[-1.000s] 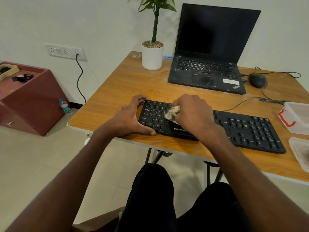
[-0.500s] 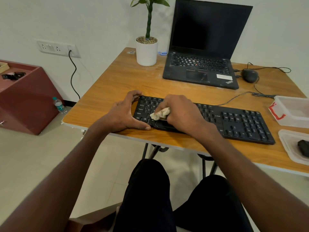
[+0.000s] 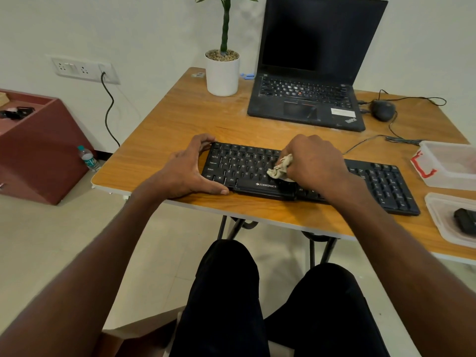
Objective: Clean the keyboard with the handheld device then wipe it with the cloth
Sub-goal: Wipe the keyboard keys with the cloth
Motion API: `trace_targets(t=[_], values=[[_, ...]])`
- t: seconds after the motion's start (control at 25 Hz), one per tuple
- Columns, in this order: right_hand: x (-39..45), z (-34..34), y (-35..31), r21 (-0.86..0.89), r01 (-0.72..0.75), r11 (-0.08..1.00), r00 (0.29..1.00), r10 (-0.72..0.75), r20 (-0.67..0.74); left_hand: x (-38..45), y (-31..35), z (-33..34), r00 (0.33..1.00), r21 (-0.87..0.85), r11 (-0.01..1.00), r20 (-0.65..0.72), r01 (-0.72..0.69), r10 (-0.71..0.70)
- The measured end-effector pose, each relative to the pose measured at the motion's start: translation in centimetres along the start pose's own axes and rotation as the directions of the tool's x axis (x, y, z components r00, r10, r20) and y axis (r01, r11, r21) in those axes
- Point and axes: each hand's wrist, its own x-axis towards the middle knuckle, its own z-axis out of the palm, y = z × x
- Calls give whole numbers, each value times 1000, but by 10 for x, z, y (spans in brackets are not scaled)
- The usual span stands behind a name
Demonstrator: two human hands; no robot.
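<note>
A black keyboard (image 3: 242, 167) lies along the near edge of the wooden table (image 3: 180, 119). My left hand (image 3: 185, 170) grips its left end, thumb on the front edge and fingers over the back corner. My right hand (image 3: 311, 161) is closed on a crumpled beige cloth (image 3: 280, 167) and presses it onto the middle keys. My right hand and forearm hide the keys behind them. A dark handheld device (image 3: 466, 220) lies in a clear tray (image 3: 438, 220) at the right edge.
An open black laptop (image 3: 306, 99) stands behind the keyboard, with a white plant pot (image 3: 222, 73) to its left and a wired mouse (image 3: 382, 109) to its right. A clear container (image 3: 448, 163) with red marks sits at the right. Left, on the floor, are a maroon cabinet (image 3: 38, 148) and a water bottle (image 3: 88, 158).
My right hand has slid the cloth from the left-hand keys toward the middle of the keyboard. My left hand stays on the left end. The camera view has shifted slightly.
</note>
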Motion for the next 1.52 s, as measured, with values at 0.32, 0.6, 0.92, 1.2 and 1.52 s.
trace_targets(t=[0.32, 0.6, 0.92, 1.2, 1.52], values=[[-7, 3, -12, 83, 183, 980, 979, -190, 74, -1, 2, 0, 1000, 11, 1000, 3, 2, -2], [-6, -7, 15, 297, 21, 955, 999, -5, -54, -4, 26, 10, 997, 94, 996, -83, 1, 7], [-10, 3, 19, 90, 63, 994, 997, -58, -52, 5, 44, 73, 922, 537, 835, -251, -122, 296], [-17, 6, 3, 236, 225, 945, 974, -225, -26, 5, 42, 75, 913, 549, 827, -263, -123, 311], [-7, -16, 27, 104, 78, 992, 996, -82, 39, 5, 46, 74, 915, 519, 847, -278, -115, 294]])
